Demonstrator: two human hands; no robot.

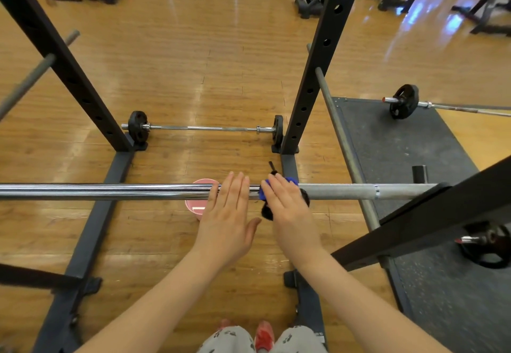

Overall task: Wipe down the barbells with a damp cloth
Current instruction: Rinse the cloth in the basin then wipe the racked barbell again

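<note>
A long chrome barbell (110,191) lies level across the rack at about waist height. My left hand (229,214) rests on it with fingers straight and flat. Just to its right, my right hand (287,209) presses a blue and black cloth (264,192) against the bar with fingers straight; most of the cloth is hidden under the palm. A second barbell (204,128) with small black plates lies on the floor beyond the rack.
A pink bucket (195,209) stands on the wooden floor below the bar. Black rack uprights (312,76) rise left and right, with grey safety bars (343,137). A dark rubber mat (401,145) on the right carries another plated barbell (403,101). Gym machines stand at the back.
</note>
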